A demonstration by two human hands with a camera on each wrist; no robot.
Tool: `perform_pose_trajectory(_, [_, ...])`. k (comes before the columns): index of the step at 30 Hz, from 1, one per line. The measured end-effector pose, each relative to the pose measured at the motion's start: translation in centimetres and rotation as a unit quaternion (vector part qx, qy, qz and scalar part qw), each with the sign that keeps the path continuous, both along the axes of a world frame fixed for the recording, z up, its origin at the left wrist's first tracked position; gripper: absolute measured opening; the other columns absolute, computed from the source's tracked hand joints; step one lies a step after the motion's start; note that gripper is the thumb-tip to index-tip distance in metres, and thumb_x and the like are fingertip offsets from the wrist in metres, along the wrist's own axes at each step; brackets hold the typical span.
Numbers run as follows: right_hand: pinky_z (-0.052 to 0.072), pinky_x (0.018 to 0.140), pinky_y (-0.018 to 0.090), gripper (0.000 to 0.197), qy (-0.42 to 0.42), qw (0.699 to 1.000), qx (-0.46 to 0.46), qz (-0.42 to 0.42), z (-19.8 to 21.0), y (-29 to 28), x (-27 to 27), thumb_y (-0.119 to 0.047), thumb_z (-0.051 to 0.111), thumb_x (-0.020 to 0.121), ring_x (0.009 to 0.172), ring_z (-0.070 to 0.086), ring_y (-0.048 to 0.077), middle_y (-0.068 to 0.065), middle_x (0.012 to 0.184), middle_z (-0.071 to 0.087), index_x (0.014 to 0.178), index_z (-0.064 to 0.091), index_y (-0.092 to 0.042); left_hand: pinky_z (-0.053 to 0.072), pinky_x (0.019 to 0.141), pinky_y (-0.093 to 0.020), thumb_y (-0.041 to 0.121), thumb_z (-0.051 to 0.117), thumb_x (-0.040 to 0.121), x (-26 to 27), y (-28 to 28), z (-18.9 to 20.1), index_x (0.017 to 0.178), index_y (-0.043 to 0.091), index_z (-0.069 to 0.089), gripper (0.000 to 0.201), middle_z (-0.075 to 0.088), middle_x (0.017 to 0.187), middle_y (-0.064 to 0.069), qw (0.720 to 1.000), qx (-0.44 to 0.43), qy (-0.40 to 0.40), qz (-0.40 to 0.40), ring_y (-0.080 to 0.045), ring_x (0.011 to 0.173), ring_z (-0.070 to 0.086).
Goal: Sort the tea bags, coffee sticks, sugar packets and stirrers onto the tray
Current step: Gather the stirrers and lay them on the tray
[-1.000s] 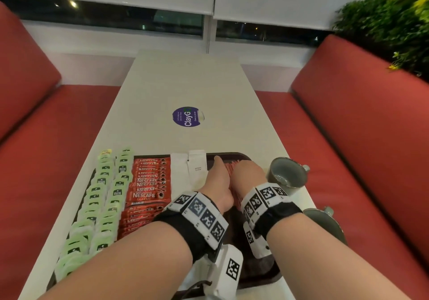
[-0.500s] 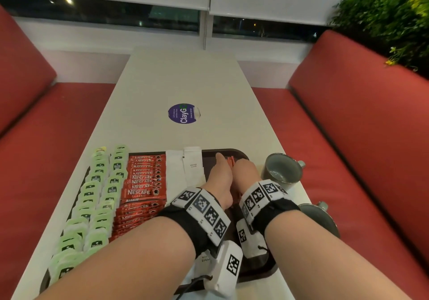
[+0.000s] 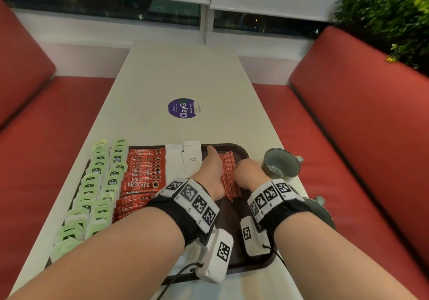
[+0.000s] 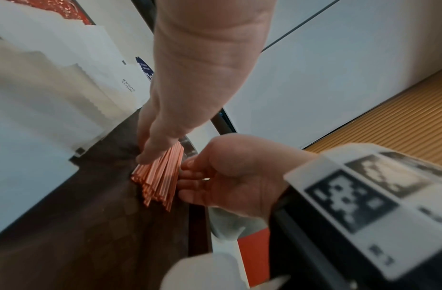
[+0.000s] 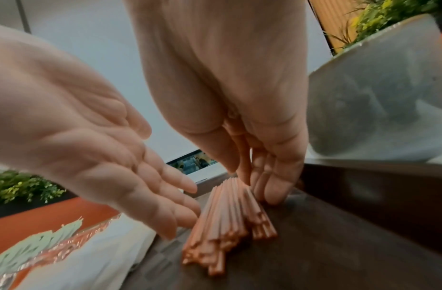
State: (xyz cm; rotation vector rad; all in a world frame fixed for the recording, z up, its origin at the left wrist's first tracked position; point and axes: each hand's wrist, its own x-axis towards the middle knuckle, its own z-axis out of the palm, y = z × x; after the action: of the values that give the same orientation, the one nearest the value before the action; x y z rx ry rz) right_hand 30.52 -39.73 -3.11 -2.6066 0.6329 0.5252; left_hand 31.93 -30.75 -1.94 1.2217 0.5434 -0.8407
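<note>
A bundle of thin red stirrers (image 3: 228,176) lies on the right part of the dark brown tray (image 3: 241,151). My left hand (image 3: 212,169) has straight fingers laid against the bundle's left side. My right hand (image 3: 248,172) presses its right side, also with straight fingers. The wrist views show the stirrers (image 4: 160,180) (image 5: 230,215) squeezed between the left hand (image 5: 140,186) and the right hand (image 4: 215,176). Green tea bags (image 3: 97,183), red coffee sticks (image 3: 144,174) and white sugar packets (image 3: 183,160) lie in rows to the left.
A grey cup (image 3: 281,162) stands just right of the tray, and a second cup (image 3: 322,211) is partly hidden behind my right wrist. A purple sticker (image 3: 184,108) marks the white table beyond. Red benches flank the table, with a plant at the far right.
Both hands stay at the stirrers but have drawn slightly apart, so more of the bundle shows between them. The view has tilted a little.
</note>
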Motion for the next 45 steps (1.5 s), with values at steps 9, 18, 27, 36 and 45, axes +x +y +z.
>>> perform_pose_trajectory(9, [0.042, 0.074, 0.026, 0.025, -0.017, 0.998, -0.037, 0.058, 0.0, -0.1, 0.6, -0.009, 0.042, 0.095, 0.101, 0.061, 0.024, 0.012, 0.112, 0.065, 0.106, 0.063, -0.001, 0.048, 0.076, -0.039, 0.064, 0.020, 0.095, -0.4, 0.8, 1.3, 0.127, 0.001, 0.049, 0.076, 0.059, 0.107, -0.018, 1.000, -0.021, -0.014, -0.005, -0.029, 0.089, 0.060])
perform_pose_trajectory(18, [0.050, 0.091, 0.036, 0.064, 0.007, 0.983, -0.093, 0.159, -0.2, 0.2, -2.8, -0.024, 0.082, 0.071, 0.108, 0.057, 0.026, 0.007, 0.119, 0.055, 0.122, 0.045, -0.015, 0.017, 0.118, -0.038, 0.060, 0.020, 0.097, -2.3, 4.7, 4.4, 0.146, 0.002, 0.029, 0.076, 0.028, 0.154, -0.012, 0.992, -0.053, -0.105, -0.042, -0.025, 0.145, 0.019])
perform_pose_trajectory(27, [0.049, 0.085, 0.034, 0.064, 0.045, 0.970, -0.146, 0.191, -0.4, 0.4, -2.0, -0.026, 0.081, 0.073, 0.106, 0.059, 0.027, 0.009, 0.118, 0.057, 0.125, 0.047, -0.011, 0.029, 0.114, -0.038, 0.060, 0.030, 0.092, -7.1, 12.0, 4.0, 0.121, 0.008, 0.060, 0.067, 0.054, 0.135, -0.007, 0.991, -0.065, -0.119, 0.001, -0.023, 0.135, 0.039])
perform_pose_trajectory(36, [0.052, 0.085, 0.032, 0.054, 0.008, 0.977, -0.132, 0.166, 1.6, 1.6, -3.4, -0.034, 0.074, 0.079, 0.102, 0.060, 0.024, 0.007, 0.115, 0.059, 0.122, 0.050, -0.012, 0.032, 0.113, -0.038, 0.062, 0.036, 0.080, -10.1, 14.2, 3.8, 0.119, 0.006, 0.062, 0.073, 0.061, 0.126, -0.006, 0.989, -0.058, -0.132, 0.026, -0.020, 0.126, 0.048])
perform_pose_trajectory(45, [0.037, 0.058, 0.015, 0.026, -0.192, 0.951, 0.243, 0.030, 2.3, 2.5, -20.9, -0.029, 0.073, 0.073, 0.056, 0.047, 0.004, -0.014, 0.061, 0.053, 0.064, 0.049, -0.028, 0.051, 0.089, -0.035, 0.026, 0.051, 0.095, -12.4, 14.2, 2.5, 0.090, 0.007, 0.075, 0.031, 0.074, 0.097, -0.009, 0.972, 0.047, -0.211, -0.090, -0.020, 0.094, 0.070])
